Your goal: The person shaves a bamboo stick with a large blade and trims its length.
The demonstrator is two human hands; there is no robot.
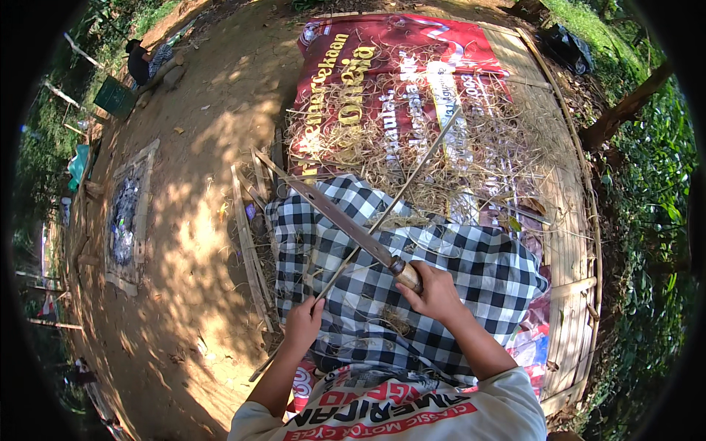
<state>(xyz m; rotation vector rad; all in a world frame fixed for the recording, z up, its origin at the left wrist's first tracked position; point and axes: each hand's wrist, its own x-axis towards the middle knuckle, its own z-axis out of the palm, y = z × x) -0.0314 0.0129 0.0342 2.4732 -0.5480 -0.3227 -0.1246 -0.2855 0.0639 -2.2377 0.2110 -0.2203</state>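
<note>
My right hand (434, 294) is closed round the wooden handle of a machete (344, 223), whose long dark blade points up and to the left. Closed on a thin bamboo strip (410, 176), my left hand (303, 323) is lower and to the left. The strip slants from the lower left up to the right and crosses the blade near its handle end; whether they touch I cannot tell. A black-and-white checked cloth (456, 272) lies over my lap and legs beneath both hands. Curly pale shavings (507, 165) are scattered just beyond it.
I sit on a bamboo platform (570, 242) partly covered by a red printed banner (331, 95). Bamboo pieces (248, 250) lean along its left edge. On the dirt ground is a framed ash patch (126, 220). A person (140, 62) sits far left, near a green container (115, 98).
</note>
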